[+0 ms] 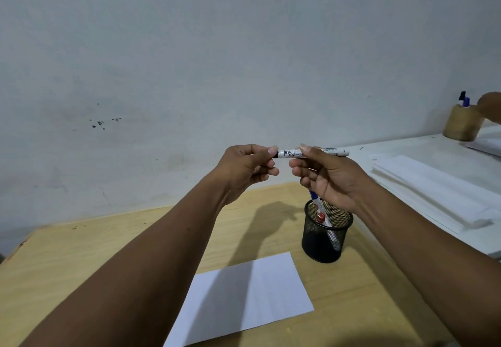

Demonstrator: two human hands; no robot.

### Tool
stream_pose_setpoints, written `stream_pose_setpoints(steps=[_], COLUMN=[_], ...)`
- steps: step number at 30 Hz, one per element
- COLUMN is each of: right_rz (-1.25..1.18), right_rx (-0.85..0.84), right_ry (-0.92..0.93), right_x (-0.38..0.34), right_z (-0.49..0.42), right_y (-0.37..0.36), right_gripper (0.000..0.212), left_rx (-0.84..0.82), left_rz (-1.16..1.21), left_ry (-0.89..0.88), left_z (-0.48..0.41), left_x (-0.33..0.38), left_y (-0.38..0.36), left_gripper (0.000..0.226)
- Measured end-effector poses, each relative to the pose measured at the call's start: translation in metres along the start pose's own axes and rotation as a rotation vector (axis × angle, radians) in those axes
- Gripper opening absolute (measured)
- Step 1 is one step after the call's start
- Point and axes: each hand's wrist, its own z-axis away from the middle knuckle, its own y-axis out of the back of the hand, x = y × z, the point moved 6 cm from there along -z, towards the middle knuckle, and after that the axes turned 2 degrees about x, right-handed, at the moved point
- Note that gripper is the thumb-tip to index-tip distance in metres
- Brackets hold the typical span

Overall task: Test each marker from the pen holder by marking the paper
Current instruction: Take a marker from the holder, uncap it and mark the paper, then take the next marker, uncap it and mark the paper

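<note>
Nearest, the paper [241, 300] is lying blank on the wooden surface [81, 260], the mesh pen holder [326, 231] just beyond. Above, the right hand [328, 176] is gripping the marker [292, 153] barrel while the left hand [244, 168] fingers [272, 151] are pinching its dark cap; a sharp pull risks jerking ink onto skin or knocking the holder. The barrel's label is showing only a pictogram, its print unreadable.

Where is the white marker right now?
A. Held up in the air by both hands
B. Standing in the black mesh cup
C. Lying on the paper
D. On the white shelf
A: the white marker is held level above the desk, the left hand pinching its dark cap end and the right hand gripping its barrel, well above the paper and the black mesh pen holder.
</note>
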Motion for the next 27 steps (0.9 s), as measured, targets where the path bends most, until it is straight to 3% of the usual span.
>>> stream_pose_setpoints(steps=[3,5,8,10,13,18,21,24,27], right_rz=[0.189,0.355,0.725,0.846,0.886,0.920,0.927,0.935,0.938], right_rx=[0.027,0.151,0.367,0.408,0.375,0.343,0.327,0.291,0.272], right_ry=[-0.036,-0.040,0.007,0.032,0.068,0.113,0.116,0.106,0.107], right_x=[-0.012,-0.024,-0.040,-0.041,-0.035,-0.022,-0.016,-0.007,0.000], right_z=[0.003,0.002,0.001,-0.001,-0.004,-0.012,-0.019,-0.023,-0.026], right_y=[0.023,0.050,0.087,0.097,0.094,0.086,0.085,0.081,0.078], right_gripper=[0.071,0.088,0.069,0.057,0.056,0.057,0.050,0.039,0.037], left_rx=[-0.023,-0.032,-0.079,-0.128,-0.201,-0.301,-0.248,-0.163,-0.210], left_rz=[-0.063,-0.131,-0.284,-0.413,-0.613,-0.892,-0.985,-0.964,-1.047], left_ry=[0.005,-0.004,-0.027,-0.043,-0.085,-0.108,-0.132,-0.092,-0.071], left_z=[-0.002,-0.004,-0.006,-0.007,-0.013,-0.019,-0.019,-0.024,-0.026], left_x=[0.002,0.007,0.011,0.009,-0.003,-0.025,-0.024,-0.026,-0.036], left_y=[0.002,0.003,-0.007,-0.024,-0.052,-0.080,-0.082,-0.073,-0.072], left_gripper=[0.013,0.011,0.007,0.009,0.019,0.012,0.030,0.034,0.037])
